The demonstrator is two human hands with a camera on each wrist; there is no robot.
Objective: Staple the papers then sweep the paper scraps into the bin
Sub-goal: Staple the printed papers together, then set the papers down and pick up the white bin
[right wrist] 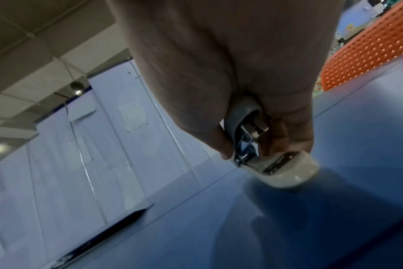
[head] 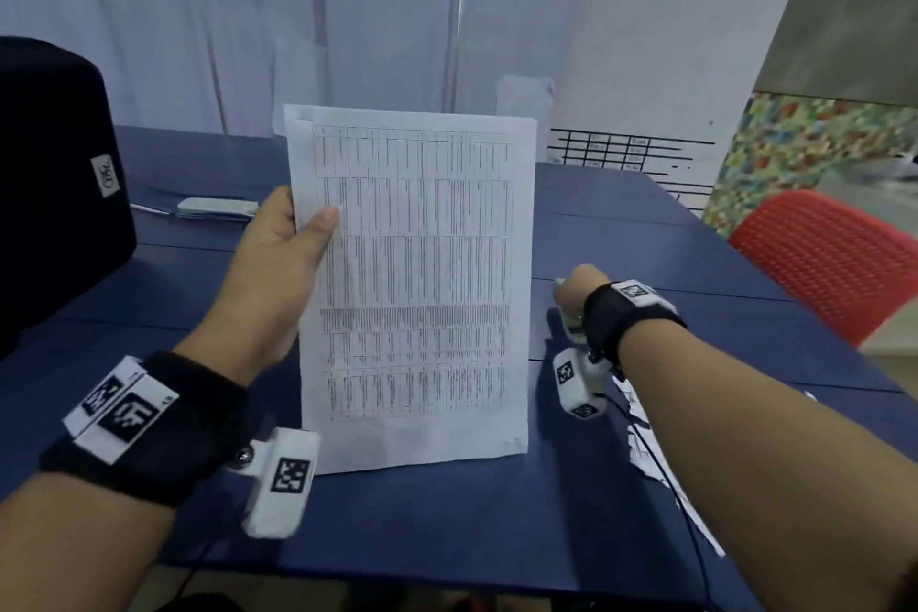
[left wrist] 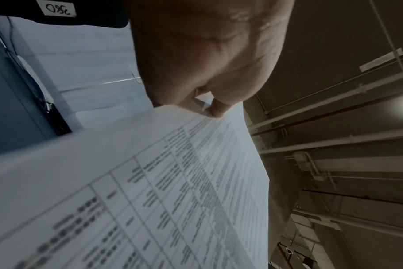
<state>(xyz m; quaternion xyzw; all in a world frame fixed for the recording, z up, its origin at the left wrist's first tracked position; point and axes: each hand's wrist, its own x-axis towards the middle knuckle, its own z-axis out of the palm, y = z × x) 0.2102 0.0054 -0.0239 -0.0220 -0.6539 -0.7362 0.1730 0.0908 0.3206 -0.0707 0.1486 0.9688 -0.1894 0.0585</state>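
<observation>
A stack of white papers (head: 417, 283) printed with tables stands upright above the blue table (head: 447, 522). My left hand (head: 293, 244) pinches its left edge, thumb on the front sheet; the left wrist view shows the papers (left wrist: 150, 191) close up under the left hand (left wrist: 209, 107). To the right, my right hand (head: 576, 293) grips a grey and white stapler (head: 571, 321) just above the table. In the right wrist view the stapler (right wrist: 276, 167) sits in the right hand (right wrist: 246, 145) with its mouth open. Torn paper scraps (head: 646, 437) lie under my right forearm.
A black monitor back (head: 54, 184) stands at the left, with a white power strip (head: 213, 206) behind it. A red perforated chair (head: 834, 263) sits at the table's right edge. Translucent partition panels (head: 347, 15) close off the far side.
</observation>
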